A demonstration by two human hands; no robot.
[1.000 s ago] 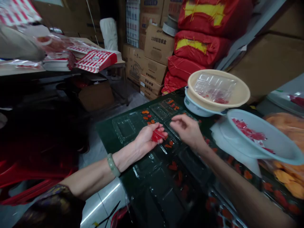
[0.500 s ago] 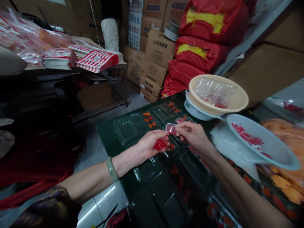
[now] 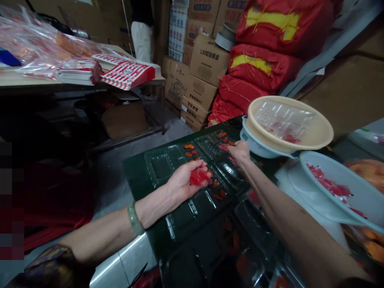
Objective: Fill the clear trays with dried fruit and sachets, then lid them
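My left hand [image 3: 181, 181], palm up with curled fingers, holds several small red packets [image 3: 198, 177] over the clear plastic trays. Farther out, my right hand [image 3: 241, 151] reaches down to a far clear tray [image 3: 207, 146], its fingertips pinched on a small red packet [image 3: 223, 147]. Orange pieces [image 3: 189, 147] lie in compartments of the trays. Another clear tray [image 3: 162, 164] sits to the left of these, and a further one [image 3: 231, 173] is under my right forearm. Some of the trays are dark and blurred near me.
A pale blue basin [image 3: 322, 216] of red packets stands right of my right arm. Behind it, a cream basin [image 3: 325, 130] is stacked on a blue one. Red wrapped bundles [image 3: 264, 60] and cardboard boxes [image 3: 207, 60] are piled beyond the dark green table [image 3: 135, 170]. A person [image 3: 142, 40] stands far back.
My right hand has moved away from my left hand to the far tray, taking a red packet along. My left hand stays near its place, still holding packets. The view has shifted slightly.
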